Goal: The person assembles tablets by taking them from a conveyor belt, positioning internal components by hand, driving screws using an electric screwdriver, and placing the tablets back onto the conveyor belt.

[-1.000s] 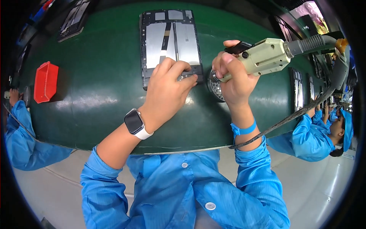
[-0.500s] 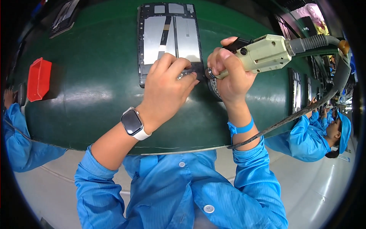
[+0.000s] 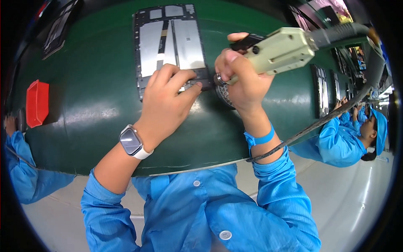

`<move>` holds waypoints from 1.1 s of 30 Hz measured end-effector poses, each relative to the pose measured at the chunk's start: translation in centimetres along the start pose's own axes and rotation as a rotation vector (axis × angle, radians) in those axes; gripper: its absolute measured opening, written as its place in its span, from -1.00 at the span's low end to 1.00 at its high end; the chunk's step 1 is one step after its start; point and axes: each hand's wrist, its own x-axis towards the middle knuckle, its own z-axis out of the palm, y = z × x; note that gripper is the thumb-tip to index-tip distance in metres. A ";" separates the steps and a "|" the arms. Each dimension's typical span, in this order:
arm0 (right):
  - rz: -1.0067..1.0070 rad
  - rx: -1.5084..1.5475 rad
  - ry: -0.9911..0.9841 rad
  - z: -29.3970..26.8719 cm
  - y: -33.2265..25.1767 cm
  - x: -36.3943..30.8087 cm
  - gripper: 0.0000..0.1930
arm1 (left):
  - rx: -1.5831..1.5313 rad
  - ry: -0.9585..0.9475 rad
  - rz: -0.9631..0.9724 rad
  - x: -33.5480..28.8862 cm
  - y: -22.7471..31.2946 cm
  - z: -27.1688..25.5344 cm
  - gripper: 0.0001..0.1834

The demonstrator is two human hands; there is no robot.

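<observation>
A tablet (image 3: 187,46) with its back off lies on the green work table, showing silver panels and a dark flat cable (image 3: 162,44). My left hand (image 3: 166,98) rests over its lower end, fingers bent and gripping there; the fingertips partly hide what lies under them. To the right of the tablet, my right hand (image 3: 247,82) is wrapped round a cream electric screwdriver (image 3: 282,49) with a black lever. Its metal nose points down-left, close to the tablet's lower right corner. Beneath that hand a round dish of small screws (image 3: 225,94) is partly hidden.
A red bin (image 3: 37,103) stands at the left. Another tablet (image 3: 61,29) lies far left, and more stand in a row (image 3: 320,90) at right. The screwdriver's thick cable (image 3: 331,119) loops past my right forearm. Co-workers in blue sit at both sides.
The view has shifted a little, so the tablet and both hands appear further left. My grip on the screwdriver and my left hand's place on the tablet look much the same.
</observation>
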 end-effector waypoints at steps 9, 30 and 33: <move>0.014 -0.122 0.038 -1.1 0.3 -0.5 -0.76 | 0.001 -0.014 0.022 0.1 -0.1 0.1 -0.87; -0.080 0.136 0.049 0.3 -0.8 0.1 -0.74 | -0.122 0.030 -0.096 0.1 -1.4 -2.2 -0.68; -0.051 -0.022 -0.023 2.9 -0.7 0.1 -0.72 | -0.098 -0.007 -0.094 -0.3 -1.6 -2.2 -0.64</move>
